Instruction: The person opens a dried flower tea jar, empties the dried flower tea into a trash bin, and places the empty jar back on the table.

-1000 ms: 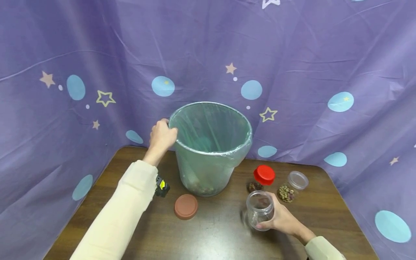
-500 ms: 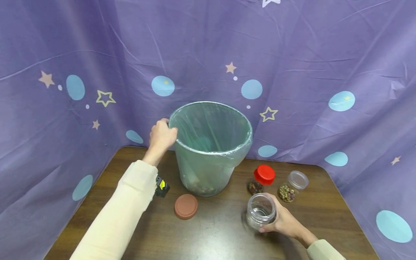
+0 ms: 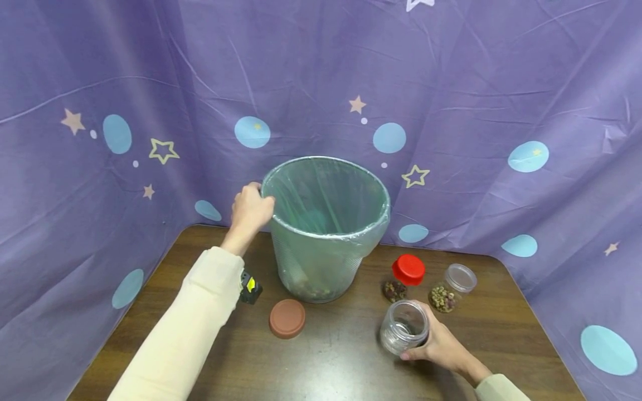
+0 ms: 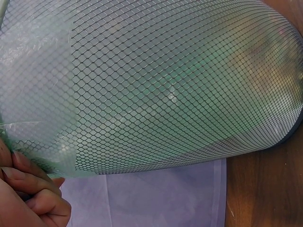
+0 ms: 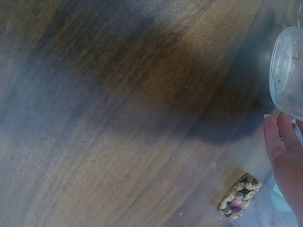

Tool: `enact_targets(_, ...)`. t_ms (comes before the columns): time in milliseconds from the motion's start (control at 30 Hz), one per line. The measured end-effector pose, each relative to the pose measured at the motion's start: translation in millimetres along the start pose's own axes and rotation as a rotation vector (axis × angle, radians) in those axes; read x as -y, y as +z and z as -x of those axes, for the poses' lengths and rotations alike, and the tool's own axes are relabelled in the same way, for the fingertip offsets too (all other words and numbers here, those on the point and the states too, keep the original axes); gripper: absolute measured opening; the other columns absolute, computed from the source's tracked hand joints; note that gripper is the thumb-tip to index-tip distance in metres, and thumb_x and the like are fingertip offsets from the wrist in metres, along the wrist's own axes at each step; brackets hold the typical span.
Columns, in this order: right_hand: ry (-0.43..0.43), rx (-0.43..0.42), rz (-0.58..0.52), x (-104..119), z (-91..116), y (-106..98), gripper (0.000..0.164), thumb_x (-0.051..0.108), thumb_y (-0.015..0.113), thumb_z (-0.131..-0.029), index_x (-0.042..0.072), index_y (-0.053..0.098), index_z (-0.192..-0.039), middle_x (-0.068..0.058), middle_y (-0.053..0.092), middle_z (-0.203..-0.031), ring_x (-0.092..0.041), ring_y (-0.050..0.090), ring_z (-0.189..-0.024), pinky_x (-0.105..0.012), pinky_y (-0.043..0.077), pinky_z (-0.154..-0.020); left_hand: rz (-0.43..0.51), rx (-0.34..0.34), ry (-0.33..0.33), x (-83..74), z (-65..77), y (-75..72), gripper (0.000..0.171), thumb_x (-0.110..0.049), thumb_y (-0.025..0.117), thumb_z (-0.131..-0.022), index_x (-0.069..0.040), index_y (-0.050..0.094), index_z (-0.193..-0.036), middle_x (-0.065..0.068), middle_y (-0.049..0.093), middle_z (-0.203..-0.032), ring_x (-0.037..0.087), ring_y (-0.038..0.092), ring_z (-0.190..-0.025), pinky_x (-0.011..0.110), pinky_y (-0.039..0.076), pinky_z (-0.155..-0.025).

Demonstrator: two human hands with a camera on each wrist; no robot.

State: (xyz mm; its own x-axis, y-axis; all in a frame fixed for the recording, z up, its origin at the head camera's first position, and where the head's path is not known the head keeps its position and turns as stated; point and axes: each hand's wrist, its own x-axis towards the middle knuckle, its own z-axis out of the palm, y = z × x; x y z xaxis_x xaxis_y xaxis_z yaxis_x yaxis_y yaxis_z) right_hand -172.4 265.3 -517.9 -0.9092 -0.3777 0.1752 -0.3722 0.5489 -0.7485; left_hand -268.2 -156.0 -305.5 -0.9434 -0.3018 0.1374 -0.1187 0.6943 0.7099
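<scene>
My left hand (image 3: 252, 206) grips the left rim of a mesh wastebasket (image 3: 326, 262) lined with a thin green bag. Curled fingers (image 4: 40, 203) show beside the liner in the left wrist view; the thumb's hold is partly hidden. My right hand (image 3: 438, 342) holds a clear jar (image 3: 398, 328) low over the table, its lidless mouth facing up and tilted a little. In the right wrist view the jar (image 5: 289, 71) is cut off by the frame edge, with its base showing over the wood. No contents can be made out in it.
A brown round lid (image 3: 287, 318) lies in front of the wastebasket. Right of it stand a red-lidded jar (image 3: 408, 269) with dark contents and a clear-lidded jar (image 3: 442, 298) of dried buds. A black and yellow object (image 3: 249, 287) sits by the left sleeve. A purple curtain (image 3: 321, 83) hangs behind.
The jar in my right hand has shifted slightly to the right and nearer, and its tilt has changed. My left hand stays on the wastebasket rim.
</scene>
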Motion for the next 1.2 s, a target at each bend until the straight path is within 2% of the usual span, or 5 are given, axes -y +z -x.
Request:
enact_targets(100,0.043,-0.005,0.017,-0.9,1.8,-0.3,0.105,0.033,0.096,-0.052,0.018,0.042,-0.14,-0.005,0.064,-0.128,-0.019,0.063,-0.114,-0.026,0.044,-0.098,0.002,0.001,-0.003,-0.6,0.6,-0.2,0.049,-0.02,0.05,-0.087,-0.001,0.056,-0.132,0.025,0.063,-0.125,0.046,0.058,-0.117,0.055,0.044,-0.103)
enact_targets(233,0.05,-0.016,0.053,-2.3,3.6,-0.9,0.105,0.034,0.097,-0.052,0.017,0.042,-0.139,-0.005,0.065,-0.127,-0.023,0.064,-0.113,-0.029,0.047,-0.097,-0.001,0.001,0.003,-1.1,1.0,0.1,0.048,-0.02,0.05,-0.087,-0.002,0.056,-0.132,0.025,0.064,-0.124,0.046,0.058,-0.118,0.055,0.044,-0.103)
enact_targets(700,0.164,-0.018,0.164,3.4,6.1,0.2,0.097,0.04,0.096,-0.052,0.01,0.049,-0.132,-0.004,0.07,-0.114,-0.024,0.067,-0.105,-0.035,0.051,-0.088,0.01,0.014,-0.006,-0.8,0.2,1.4,0.049,-0.02,0.05,-0.089,-0.001,0.055,-0.133,0.024,0.063,-0.125,0.046,0.057,-0.119,0.055,0.043,-0.105)
enact_targets(967,0.218,-0.034,0.168,3.3,5.7,5.5,0.098,0.043,0.095,-0.053,0.009,0.051,-0.133,-0.005,0.069,-0.115,-0.022,0.067,-0.105,-0.035,0.051,-0.088,0.032,0.004,-0.014,0.7,-0.6,1.2,0.05,-0.02,0.051,-0.09,-0.001,0.054,-0.135,0.025,0.063,-0.126,0.045,0.056,-0.12,0.054,0.04,-0.108)
enact_targets(1200,0.234,-0.027,0.124,4.7,7.1,7.4,0.096,0.038,0.094,-0.057,0.009,0.047,-0.135,-0.006,0.069,-0.117,-0.024,0.065,-0.109,-0.035,0.05,-0.09,0.064,-0.017,-0.023,1.6,1.0,1.9,0.05,-0.021,0.051,-0.09,-0.001,0.055,-0.135,0.025,0.062,-0.128,0.045,0.056,-0.122,0.053,0.04,-0.108)
